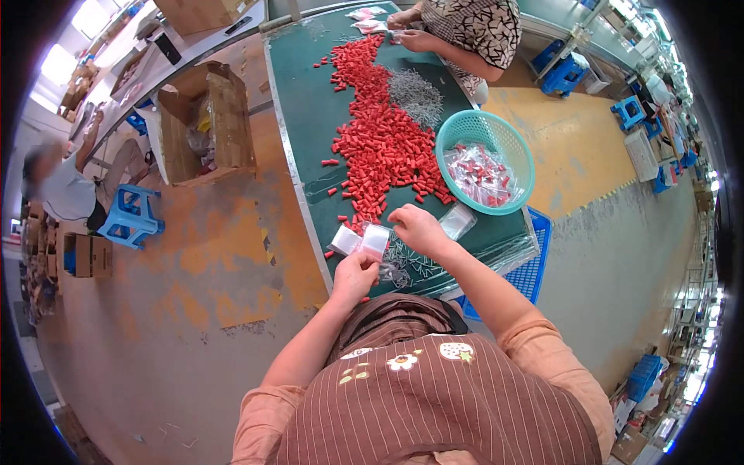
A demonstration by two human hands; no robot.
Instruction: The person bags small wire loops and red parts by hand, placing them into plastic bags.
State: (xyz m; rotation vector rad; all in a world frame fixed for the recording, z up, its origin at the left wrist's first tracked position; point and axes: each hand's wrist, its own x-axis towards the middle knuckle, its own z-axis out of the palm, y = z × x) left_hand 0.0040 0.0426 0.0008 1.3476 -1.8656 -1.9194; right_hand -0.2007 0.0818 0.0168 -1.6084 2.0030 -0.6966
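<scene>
My left hand point(356, 277) is closed on a small clear plastic bag point(376, 239) at the near edge of the green table point(306, 101). Just right of that bag is my right hand point(419, 229), its fingers bent together; whatever they may hold is too small to make out. Another clear bag point(344, 240) lies against the held one on its left. Beyond both hands spreads a long heap of short red plastic plugs point(384, 139). Loose grey screws point(411, 262) lie below my right hand, and a stack of flat bags point(457, 222) sits right of it.
A turquoise basket point(525, 167) of filled bags stands at the table's right edge, above a blue crate point(535, 263). More screws point(416, 97) are piled farther back. A co-worker's hands point(415, 39) handle bags at the far end. An open cardboard box point(230, 116) stands left.
</scene>
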